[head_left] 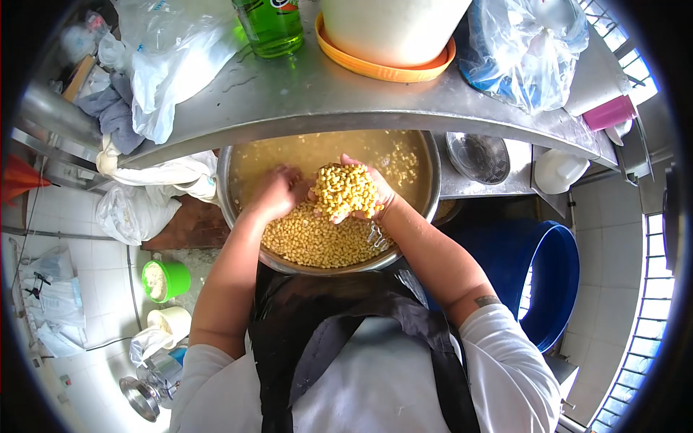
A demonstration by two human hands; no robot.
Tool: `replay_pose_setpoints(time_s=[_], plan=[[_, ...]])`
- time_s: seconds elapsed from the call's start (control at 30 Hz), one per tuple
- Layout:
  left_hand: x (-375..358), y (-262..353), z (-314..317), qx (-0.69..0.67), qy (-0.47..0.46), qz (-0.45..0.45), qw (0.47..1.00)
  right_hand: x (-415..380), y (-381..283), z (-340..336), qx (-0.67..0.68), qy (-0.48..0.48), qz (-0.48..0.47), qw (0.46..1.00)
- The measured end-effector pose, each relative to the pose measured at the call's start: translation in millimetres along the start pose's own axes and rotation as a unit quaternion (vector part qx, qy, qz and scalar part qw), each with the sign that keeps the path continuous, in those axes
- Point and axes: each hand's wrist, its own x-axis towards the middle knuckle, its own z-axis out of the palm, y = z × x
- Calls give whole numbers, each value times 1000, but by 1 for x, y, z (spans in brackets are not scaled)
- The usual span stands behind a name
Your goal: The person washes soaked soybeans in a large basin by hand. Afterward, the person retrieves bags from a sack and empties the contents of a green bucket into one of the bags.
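Observation:
A wide metal basin (229, 234) holds cloudy water (278, 148) and a thick layer of yellow soybeans (310, 242). My right hand (380, 189) is cupped, palm up, with a heaped handful of wet soybeans (345, 189) above the layer. Left of that heap, my left hand (280, 191) is over the basin with its fingers curled in; whatever they hold is hidden. A small shiny metal piece (376, 236) shows against the beans below my right wrist.
Across the front runs a metal shelf (289, 101) bearing a green bottle (271, 29), a white bucket on an orange tray (386, 68), and plastic bags (530, 50). A round strainer (478, 155) lies right of the basin. A blue barrel (538, 281) stands at the right.

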Motion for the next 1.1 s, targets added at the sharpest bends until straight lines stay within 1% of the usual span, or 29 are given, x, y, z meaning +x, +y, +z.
replay_pose_setpoints(time_s=[0.03,0.1,0.13,0.27,0.3,0.33,0.37,0.43,0.5,0.57,0.63,0.8,0.87,0.9,0.93,0.97,1.0,1.03,1.07,1.1], plan=[[-7,7,1,1,1,0,1000,1,0,-2,0,-1,1,1000],[-20,17,3,146,68,69,984,1,0,-3,-16,49,-21,998],[-17,15,4,147,68,72,984,0,0,-4,-16,48,-24,998],[-14,14,0,74,48,45,995,-2,-1,-2,3,53,-31,998],[-18,41,-17,-8,127,69,990,-1,-2,0,21,59,-26,998],[-22,65,-32,-90,205,91,970,0,-3,-3,22,59,-26,998],[-25,81,-40,-90,204,90,971,1,-4,-7,36,67,-33,997],[-29,104,-51,-47,222,195,954,2,-4,-12,50,76,-37,995],[-29,115,-49,-24,210,235,949,4,-4,-12,22,87,-42,995],[-29,117,-44,10,194,229,954,2,-3,-6,12,86,-43,995],[-26,111,-33,17,195,221,955,1,-3,-5,-7,69,-40,997],[-20,97,-19,22,186,208,960,0,-3,-11,-38,80,-40,995],[-17,95,-17,-35,191,197,961,0,-3,-9,-52,80,-45,994],[-15,90,-16,-36,190,198,961,2,-2,-9,-47,116,-59,990],[-12,82,-16,-48,198,180,962,5,-1,-9,-43,151,-73,985],[-8,73,-16,-59,206,161,964,6,3,-10,-113,216,-112,963],[-3,62,-16,-31,218,161,962,7,7,1,-323,325,-168,873],[-2,53,-16,-28,212,126,969,8,10,12,-512,411,-212,724],[1,37,-13,-9,202,117,972,8,9,7,-514,411,-209,723],[5,21,-8,10,192,108,975,8,7,-2,-561,374,-194,713]])
